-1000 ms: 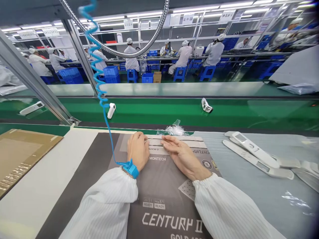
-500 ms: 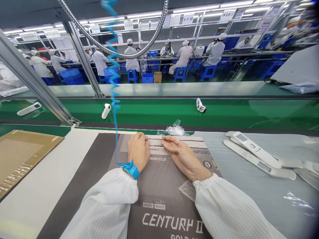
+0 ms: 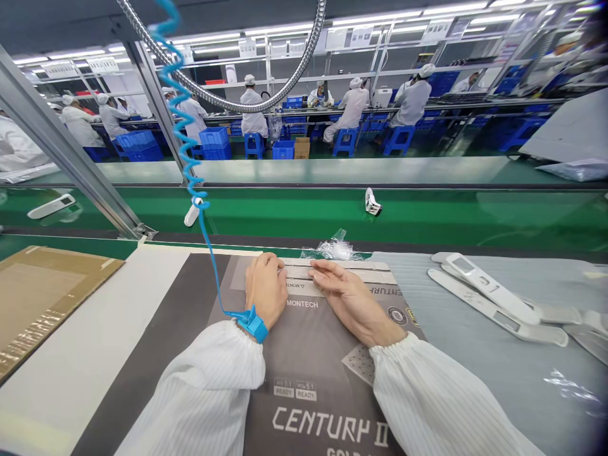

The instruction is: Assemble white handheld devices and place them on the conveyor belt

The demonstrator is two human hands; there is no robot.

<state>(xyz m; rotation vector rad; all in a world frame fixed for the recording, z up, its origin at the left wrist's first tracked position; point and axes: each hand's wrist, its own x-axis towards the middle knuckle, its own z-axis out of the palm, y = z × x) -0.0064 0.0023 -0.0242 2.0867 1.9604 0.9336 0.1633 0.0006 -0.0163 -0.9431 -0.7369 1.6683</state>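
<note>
My left hand [image 3: 266, 288], with a blue wrist strap [image 3: 253, 323] on its wrist, rests near the far edge of a dark grey printed cardboard sheet [image 3: 308, 351]. Its fingers bend loosely toward the right, with nothing visible in them; some fingertips are hidden. Opposite it, my right hand [image 3: 349, 301] lies on its side with the fingers stretched out and holds nothing. A gap separates the two hands, where pale printed strips of the sheet show. A blue coiled cord [image 3: 190, 164] runs up from the wrist strap.
White handheld devices [image 3: 489, 288] lie on grey foam sheeting [image 3: 418, 272] at the right. Crumpled clear plastic [image 3: 338, 247] sits beyond the cardboard. A green conveyor belt [image 3: 285, 209] carries several white devices. Brown cardboard [image 3: 52, 285] lies at left. A metal hose [image 3: 266, 104] hangs overhead.
The blue coiled cord has swung left. The white devices on the belt have shifted slightly left. Both hands stay in place on the cardboard.
</note>
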